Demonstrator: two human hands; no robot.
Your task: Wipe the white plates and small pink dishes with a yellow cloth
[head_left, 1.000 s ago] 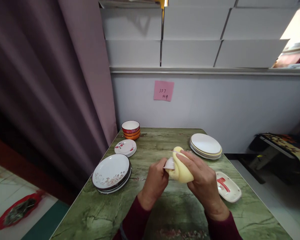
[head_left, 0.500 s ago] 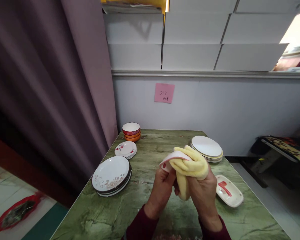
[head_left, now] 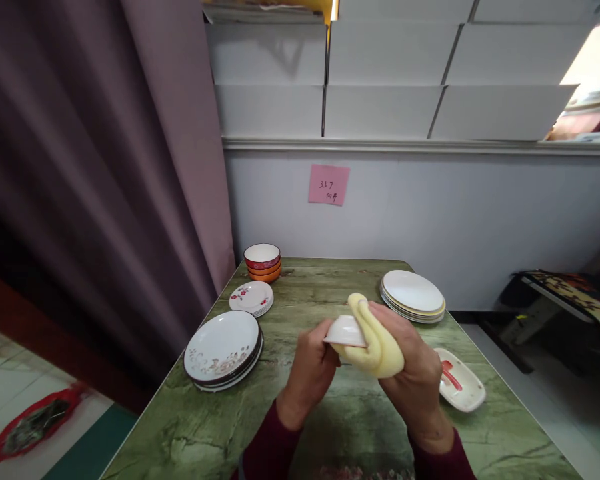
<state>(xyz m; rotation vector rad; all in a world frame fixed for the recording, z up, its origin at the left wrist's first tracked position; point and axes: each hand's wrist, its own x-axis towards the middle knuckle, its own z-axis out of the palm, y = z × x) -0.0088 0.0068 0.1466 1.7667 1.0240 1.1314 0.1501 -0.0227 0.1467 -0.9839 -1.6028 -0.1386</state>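
In the lower middle of the frame, the left hand (head_left: 310, 363) pinches the near edge of a small white dish (head_left: 346, 331), thumb and fingers closed on it. The right hand (head_left: 413, 363), just to its right, is closed around a folded yellow cloth (head_left: 383, 353) — the cloth wraps the dish's right side and runs along below it. The dish is tilted, its pale underside partly showing, and both are held above the green worktop (head_left: 200, 433).

Just right of the right hand, towards the lower right, an oblong dish (head_left: 469, 387) with a red mark lies on the worktop, its left end partly hidden by that hand. Above it, right of centre, stands a stack of white plates (head_left: 413, 291). Left of centre, three groups run up the worktop's left side: large plates with a floral pattern (head_left: 223, 343) nearest, small flowered plates (head_left: 251, 295) beyond, then stacked red and orange bowls (head_left: 263, 260) at the far corner. A pink note (head_left: 329, 185) is on the wall at upper centre; a purple curtain (head_left: 130, 133) fills the upper left.
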